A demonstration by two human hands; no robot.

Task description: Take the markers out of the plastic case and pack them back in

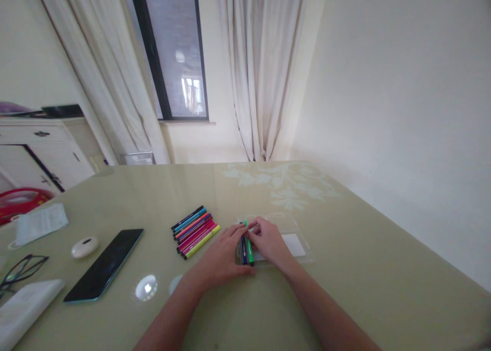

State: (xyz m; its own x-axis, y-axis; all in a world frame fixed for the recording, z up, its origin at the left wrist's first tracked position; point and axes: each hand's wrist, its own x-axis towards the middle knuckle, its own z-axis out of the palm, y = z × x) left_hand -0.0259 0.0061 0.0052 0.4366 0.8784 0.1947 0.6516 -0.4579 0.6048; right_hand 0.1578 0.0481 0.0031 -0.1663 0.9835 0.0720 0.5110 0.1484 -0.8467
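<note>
A clear plastic case lies flat on the table, with a white card showing in its right part. In its left part a dark blue marker and a green marker lie side by side, pointing away from me. My left hand spans the left end of the case, thumb at the near edge and fingertips near the far ends of the markers. Bent fingers of my right hand close on the upper part of the green marker; the fingertips are partly hidden.
Left of the case lies a row of several coloured markers. Farther left are a black phone, a white oval case, a face mask, glasses and a white box. A wall borders the table's right side.
</note>
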